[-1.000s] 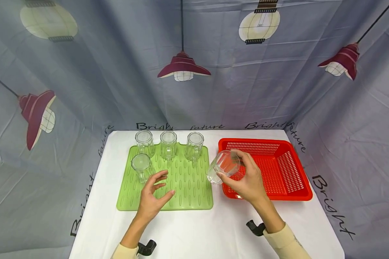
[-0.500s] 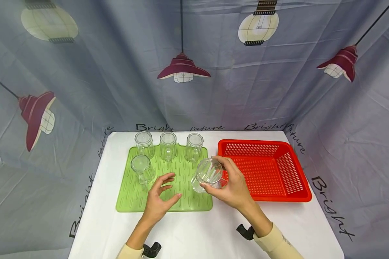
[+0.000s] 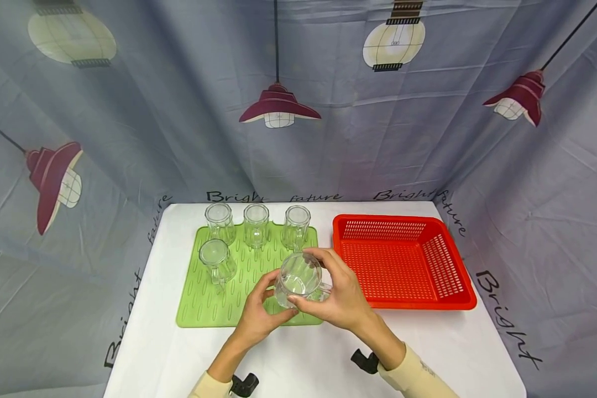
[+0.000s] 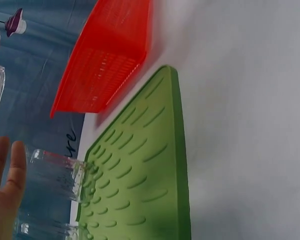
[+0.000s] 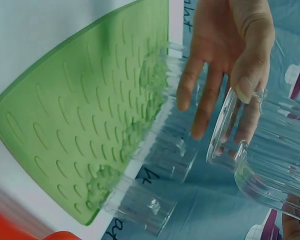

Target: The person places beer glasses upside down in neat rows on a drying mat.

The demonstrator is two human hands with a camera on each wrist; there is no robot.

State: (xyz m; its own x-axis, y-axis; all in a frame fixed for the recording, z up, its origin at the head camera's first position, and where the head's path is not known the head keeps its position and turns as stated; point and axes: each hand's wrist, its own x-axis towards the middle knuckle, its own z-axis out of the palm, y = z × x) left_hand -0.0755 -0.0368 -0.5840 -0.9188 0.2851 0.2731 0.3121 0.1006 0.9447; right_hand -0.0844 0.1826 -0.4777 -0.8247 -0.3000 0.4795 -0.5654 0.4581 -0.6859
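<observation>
A clear glass mug (image 3: 300,279) hangs tilted above the front right of the green mat (image 3: 194,309). My right hand (image 3: 343,296) grips it near the upper end, thumb in front and fingers behind; its handle points right. My left hand (image 3: 261,312) is at the mug's lower left end, with thumb and index finger around that end. In the right wrist view, the left thumb (image 5: 246,87) lies against the mug's thick edge, while other left fingers (image 5: 207,107) stay extended. On the mat stand several more glass mugs, three in the back row and one front-left mug (image 3: 218,260).
To the right of the mat sits a red perforated plastic basket (image 3: 403,304), with nothing seen inside. Both rest on a white-covered table (image 3: 318,365). Grey curtains (image 3: 328,155) printed with lamps enclose the back and sides.
My right hand has carried the mug left from beside the basket to over the mat, turning it more upright. The left hand has moved right and met the mug's lower end.
</observation>
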